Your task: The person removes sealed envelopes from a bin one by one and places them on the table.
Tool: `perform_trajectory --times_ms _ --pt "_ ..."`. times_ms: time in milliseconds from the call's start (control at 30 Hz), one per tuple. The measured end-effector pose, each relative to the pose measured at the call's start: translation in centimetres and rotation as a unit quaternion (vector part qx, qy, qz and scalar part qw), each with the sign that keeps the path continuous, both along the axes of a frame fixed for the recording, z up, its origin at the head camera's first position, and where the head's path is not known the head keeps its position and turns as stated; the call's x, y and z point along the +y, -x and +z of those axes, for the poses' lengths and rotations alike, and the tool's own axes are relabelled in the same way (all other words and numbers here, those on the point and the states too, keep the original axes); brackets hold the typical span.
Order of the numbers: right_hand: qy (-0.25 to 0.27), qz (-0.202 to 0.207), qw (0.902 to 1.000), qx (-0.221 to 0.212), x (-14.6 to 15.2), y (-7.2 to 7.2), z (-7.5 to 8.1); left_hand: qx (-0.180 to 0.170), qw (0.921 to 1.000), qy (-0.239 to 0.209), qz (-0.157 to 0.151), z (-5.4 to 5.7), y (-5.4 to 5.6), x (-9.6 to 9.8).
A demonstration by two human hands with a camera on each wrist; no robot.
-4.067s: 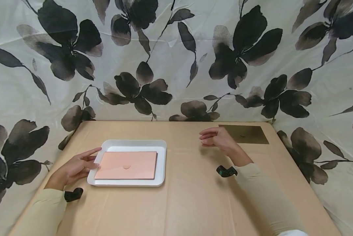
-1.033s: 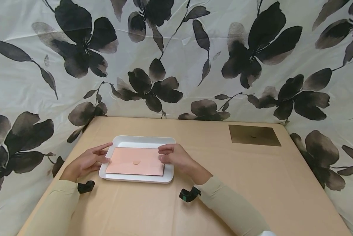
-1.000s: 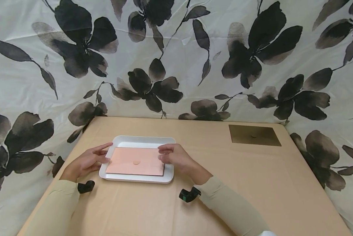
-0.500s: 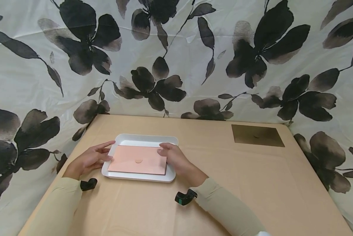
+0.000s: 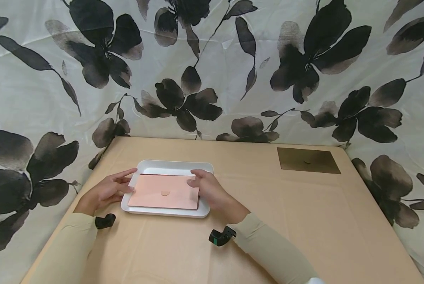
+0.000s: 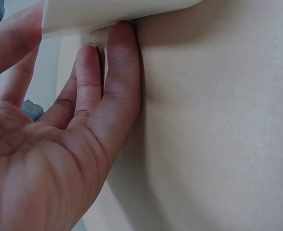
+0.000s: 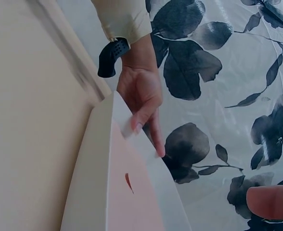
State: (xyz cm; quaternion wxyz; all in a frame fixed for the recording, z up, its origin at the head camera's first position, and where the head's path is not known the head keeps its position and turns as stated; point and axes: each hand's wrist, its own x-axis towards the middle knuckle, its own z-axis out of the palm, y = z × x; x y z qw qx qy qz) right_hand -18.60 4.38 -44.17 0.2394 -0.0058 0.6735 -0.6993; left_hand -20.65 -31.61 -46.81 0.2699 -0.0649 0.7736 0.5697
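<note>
In the head view a white tray stands at the table's left, bearing a flat pink envelope with a small round flap mark and a dark edge along its right side. My left hand grips the tray's left end, thumb at the rim; the left wrist view shows its fingertips against the tray's underside. At the far right corner my right hand pinches the envelope, thumb lying on its top; its other fingers are mostly hidden. The right wrist view shows the pink face and the left hand beyond.
A gold-brown flat envelope with a similar small mark lies at the table's back right. The tan table ends at a white cloth with dark flowers hanging behind. Black wrist cameras sit on both wrists.
My right hand has come left from near the gold-brown envelope to the pink one, and its thumb has settled on top. The left hand keeps its place on the tray.
</note>
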Motion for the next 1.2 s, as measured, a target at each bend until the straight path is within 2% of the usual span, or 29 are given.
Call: perform_trajectory --times_ms 300,567,833,1200 --pt "-0.054 -0.033 0.9977 0.024 -0.2 -0.3 0.4 -0.003 1.0 -0.003 0.002 -0.3 0.2 -0.1" --pt "-0.032 -0.04 0.9984 0.025 -0.9 -0.3 -0.2 -0.001 0.9999 0.014 0.006 -0.3 0.2 -0.1" --pt "-0.011 -0.048 0.9981 0.037 -1.2 -0.3 -1.7 -0.007 0.9999 -0.003 0.012 -0.2 0.3 0.2" --pt "-0.067 -0.064 0.9935 0.066 0.0 0.1 -1.6 0.001 1.0 -0.009 0.0 -0.2 0.3 -0.1"
